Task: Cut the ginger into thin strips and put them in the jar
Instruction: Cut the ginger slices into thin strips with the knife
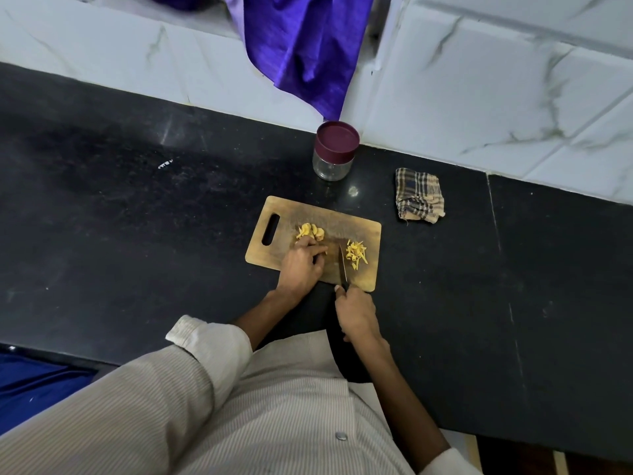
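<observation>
A wooden cutting board (366,228) lies on the black counter. Yellow ginger slices (310,232) are piled near the board's middle, and a heap of thin ginger strips (357,254) lies to the right. My left hand (301,265) rests on the board with curled fingers, pinching a ginger piece just below the slices. My right hand (356,313) grips the handle of a knife (342,267) whose blade points away from me, between my left hand and the strips. A glass jar (334,152) with a maroon lid on it stands behind the board.
A folded checkered cloth (419,199) lies right of the board. A purple cloth (301,46) hangs down the white tiled wall above the jar. The black counter (137,217) stretches wide to both sides.
</observation>
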`<control>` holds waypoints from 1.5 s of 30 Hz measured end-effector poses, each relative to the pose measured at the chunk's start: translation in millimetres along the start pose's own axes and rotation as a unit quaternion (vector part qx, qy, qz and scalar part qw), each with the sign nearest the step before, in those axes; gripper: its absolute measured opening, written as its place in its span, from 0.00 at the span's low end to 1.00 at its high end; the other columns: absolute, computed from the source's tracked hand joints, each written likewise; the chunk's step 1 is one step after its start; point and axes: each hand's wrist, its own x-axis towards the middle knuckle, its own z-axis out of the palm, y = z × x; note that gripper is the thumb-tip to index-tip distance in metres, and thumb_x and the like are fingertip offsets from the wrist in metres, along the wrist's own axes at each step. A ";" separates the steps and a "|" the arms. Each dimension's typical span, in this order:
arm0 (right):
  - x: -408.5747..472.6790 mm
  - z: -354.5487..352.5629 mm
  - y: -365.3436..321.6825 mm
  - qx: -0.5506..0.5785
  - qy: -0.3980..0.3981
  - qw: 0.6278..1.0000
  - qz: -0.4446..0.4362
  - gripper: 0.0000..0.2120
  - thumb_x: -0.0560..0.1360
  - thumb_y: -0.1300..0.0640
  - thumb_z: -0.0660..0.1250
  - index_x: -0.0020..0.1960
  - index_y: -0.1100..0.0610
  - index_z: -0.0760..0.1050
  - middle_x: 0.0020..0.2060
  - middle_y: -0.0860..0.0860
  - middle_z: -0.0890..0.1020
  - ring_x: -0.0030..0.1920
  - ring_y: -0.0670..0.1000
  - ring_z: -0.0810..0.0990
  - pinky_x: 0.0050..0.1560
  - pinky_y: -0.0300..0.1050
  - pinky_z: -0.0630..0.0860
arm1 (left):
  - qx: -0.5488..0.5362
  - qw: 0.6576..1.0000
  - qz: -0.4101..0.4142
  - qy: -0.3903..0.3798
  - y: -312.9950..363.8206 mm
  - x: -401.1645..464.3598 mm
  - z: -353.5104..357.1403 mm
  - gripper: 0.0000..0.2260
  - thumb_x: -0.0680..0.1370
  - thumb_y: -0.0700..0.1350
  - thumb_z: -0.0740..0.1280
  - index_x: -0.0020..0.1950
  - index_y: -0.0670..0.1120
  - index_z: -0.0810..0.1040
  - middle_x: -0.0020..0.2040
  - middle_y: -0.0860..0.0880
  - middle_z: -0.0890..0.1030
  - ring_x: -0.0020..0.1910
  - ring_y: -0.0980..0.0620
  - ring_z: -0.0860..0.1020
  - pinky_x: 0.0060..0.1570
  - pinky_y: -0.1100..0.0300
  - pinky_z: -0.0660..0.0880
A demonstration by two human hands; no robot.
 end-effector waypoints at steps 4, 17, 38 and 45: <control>1.3 -1.9 3.1 0.031 0.003 0.999 -0.010 0.17 0.83 0.47 0.56 0.56 0.59 0.74 0.49 0.59 0.81 0.45 0.60 0.83 0.38 0.57 0.83 | -0.017 1.000 0.004 0.008 0.0 1.8 -1.9 0.11 0.76 0.35 0.65 0.57 0.39 0.82 0.53 0.43 0.78 0.50 0.47 0.77 0.51 0.54 0.76; 1.0 3.4 -5.3 0.050 -0.035 0.998 -0.033 0.15 0.83 0.47 0.56 0.52 0.58 0.73 0.42 0.57 0.78 0.34 0.55 0.78 0.24 0.45 0.75 | -0.018 0.999 -0.022 0.039 4.9 -3.6 3.3 0.12 0.76 0.33 0.64 0.58 0.38 0.81 0.53 0.42 0.77 0.52 0.47 0.76 0.52 0.54 0.76; 5.4 13.1 -10.3 -0.028 -0.017 0.999 -0.018 0.17 0.83 0.51 0.54 0.58 0.63 0.74 0.53 0.61 0.80 0.51 0.62 0.82 0.49 0.62 0.81 | 0.021 0.999 0.016 0.033 8.4 -10.5 4.9 0.12 0.74 0.32 0.64 0.56 0.37 0.81 0.53 0.40 0.77 0.44 0.42 0.79 0.41 0.49 0.80; 4.5 9.4 -9.8 -0.010 -0.022 1.000 -0.014 0.17 0.83 0.49 0.55 0.57 0.62 0.73 0.52 0.61 0.80 0.50 0.62 0.82 0.49 0.63 0.81 | 0.021 0.999 0.022 0.031 7.1 -9.4 7.1 0.13 0.73 0.31 0.65 0.55 0.37 0.81 0.52 0.39 0.76 0.44 0.42 0.79 0.39 0.49 0.80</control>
